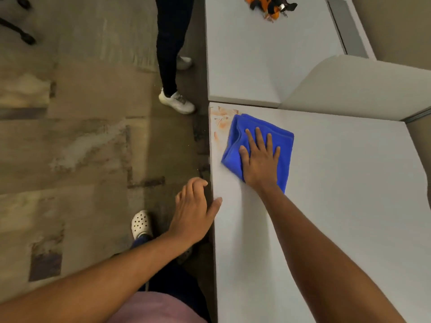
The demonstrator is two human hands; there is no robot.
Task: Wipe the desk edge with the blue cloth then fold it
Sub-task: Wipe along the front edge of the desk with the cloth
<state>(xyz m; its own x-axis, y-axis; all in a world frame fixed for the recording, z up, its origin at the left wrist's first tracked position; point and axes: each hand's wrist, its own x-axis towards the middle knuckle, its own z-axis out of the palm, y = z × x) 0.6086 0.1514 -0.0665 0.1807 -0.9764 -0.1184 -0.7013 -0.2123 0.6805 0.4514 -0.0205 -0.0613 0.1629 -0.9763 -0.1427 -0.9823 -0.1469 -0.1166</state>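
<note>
A folded blue cloth [278,136] lies flat on the white desk [338,206] near its far left corner. My right hand [260,159] presses down on the cloth with fingers spread. Orange-brown smears [220,120] mark the desk corner just left of the cloth, along the desk edge [212,183]. My left hand [194,209] rests at the desk's left edge nearer to me, thumb on the top surface, fingers curled loosely over the side, holding nothing.
Another person's legs and white shoes [177,101] stand on the floor beside the far corner. A second desk [268,54] beyond holds an orange and black bundle [268,7]. A curved divider panel [361,89] rises at the right. My white clog [141,224] is on the floor.
</note>
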